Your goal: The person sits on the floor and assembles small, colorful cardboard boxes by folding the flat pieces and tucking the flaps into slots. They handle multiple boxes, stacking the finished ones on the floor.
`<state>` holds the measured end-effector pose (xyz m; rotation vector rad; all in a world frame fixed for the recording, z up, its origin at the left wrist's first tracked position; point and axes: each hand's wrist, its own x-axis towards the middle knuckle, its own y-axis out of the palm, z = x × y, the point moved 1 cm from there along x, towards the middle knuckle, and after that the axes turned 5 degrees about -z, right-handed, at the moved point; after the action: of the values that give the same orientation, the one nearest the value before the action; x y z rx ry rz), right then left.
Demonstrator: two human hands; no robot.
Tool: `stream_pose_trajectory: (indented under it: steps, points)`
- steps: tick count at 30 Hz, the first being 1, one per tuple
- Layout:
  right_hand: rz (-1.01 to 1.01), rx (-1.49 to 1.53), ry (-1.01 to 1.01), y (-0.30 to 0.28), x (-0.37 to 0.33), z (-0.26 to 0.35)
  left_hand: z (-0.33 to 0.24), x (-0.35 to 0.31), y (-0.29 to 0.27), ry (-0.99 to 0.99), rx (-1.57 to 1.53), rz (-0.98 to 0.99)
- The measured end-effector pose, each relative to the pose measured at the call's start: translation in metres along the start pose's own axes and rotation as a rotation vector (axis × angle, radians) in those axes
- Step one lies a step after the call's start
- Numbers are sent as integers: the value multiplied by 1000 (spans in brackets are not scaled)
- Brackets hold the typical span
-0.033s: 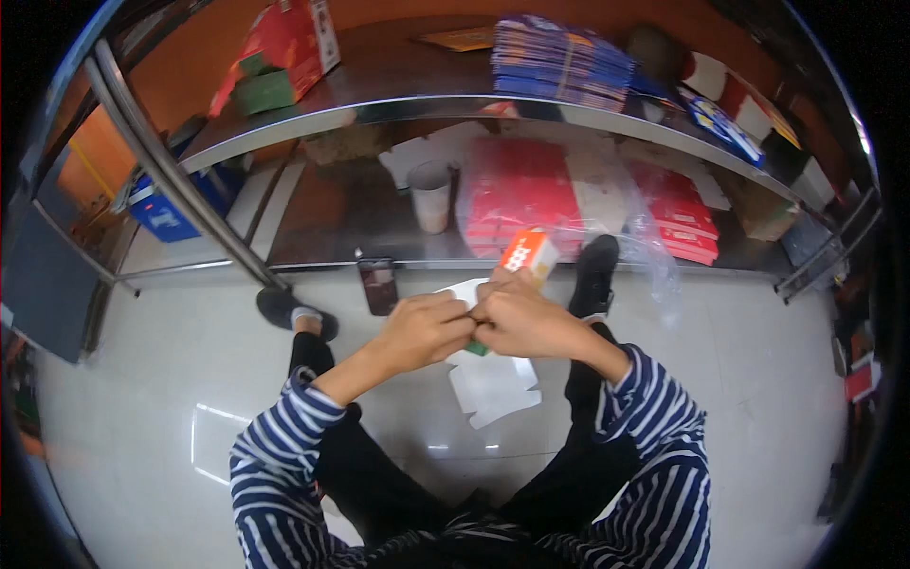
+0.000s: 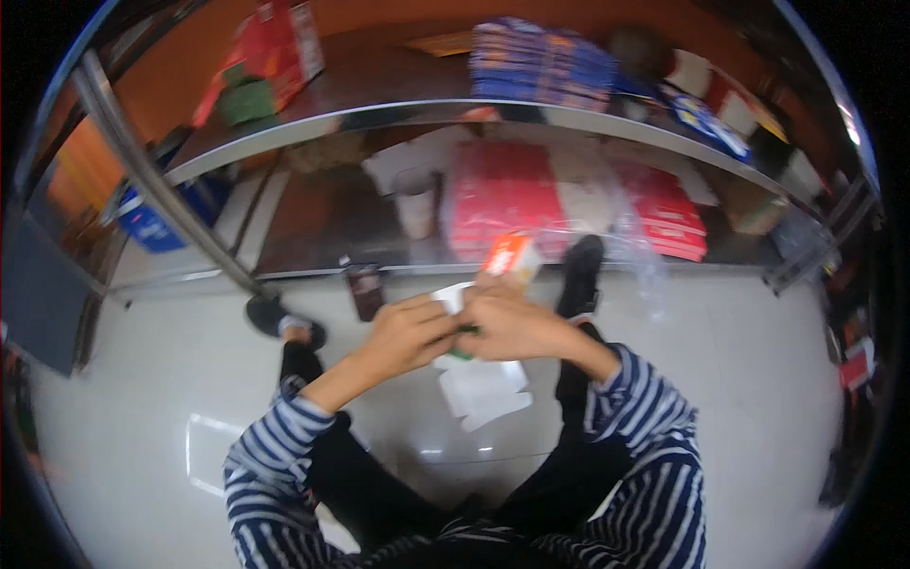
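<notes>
In front of me, between my knees, both hands meet over a partly folded cardboard carton (image 2: 512,258). Its printed end, orange and white, sticks out beyond my right hand (image 2: 512,322), whose fingers are closed on it. My left hand (image 2: 408,334) is closed too, its fingertips pinching the carton close to the right hand's. A bit of green shows beneath the fingers. Below the hands hangs a white card panel (image 2: 483,389) with notched flaps; whether it belongs to the same carton I cannot tell. Blur and the fingers hide the exact grip.
Beyond my feet stands a metal shelf (image 2: 379,119). Its upper level holds a tied stack of blue packs (image 2: 540,64); lower down are a cup (image 2: 415,204) and red packs in clear plastic (image 2: 502,194). A dark phone (image 2: 364,290) is at the shelf's front edge, near my left shoe (image 2: 282,321).
The view has shifted slightly, so the shelf and its contents sit a little further left. My hands stay together on the carton, and the picture is more blurred.
</notes>
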<state>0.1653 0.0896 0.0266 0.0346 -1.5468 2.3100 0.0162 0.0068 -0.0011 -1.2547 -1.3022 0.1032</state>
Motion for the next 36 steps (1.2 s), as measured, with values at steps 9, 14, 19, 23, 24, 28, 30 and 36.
stream_pose_trajectory:
  steps: [9,14,19,23,24,28,30,36]
  points:
    - [-147,11,-88,40,27,-29,20,-14,5,-567,-339,29]
    - [-171,63,129,22,11,-53,26,1,-11,-271,160,-224]
    - [-176,360,201,2,4,-59,80,-25,-22,-679,-654,-327]
    - [-234,961,287,16,7,-57,80,-30,-16,-734,-616,-225]
    - [-269,908,255,19,10,-56,73,-26,-11,-695,-604,-233]
    - [-367,752,143,31,24,-49,33,-6,-6,-599,-528,-342]
    - [-380,735,126,28,31,-42,38,-12,-8,-613,-436,-394]
    - [-310,902,257,16,9,-59,27,9,3,-722,-505,-519]
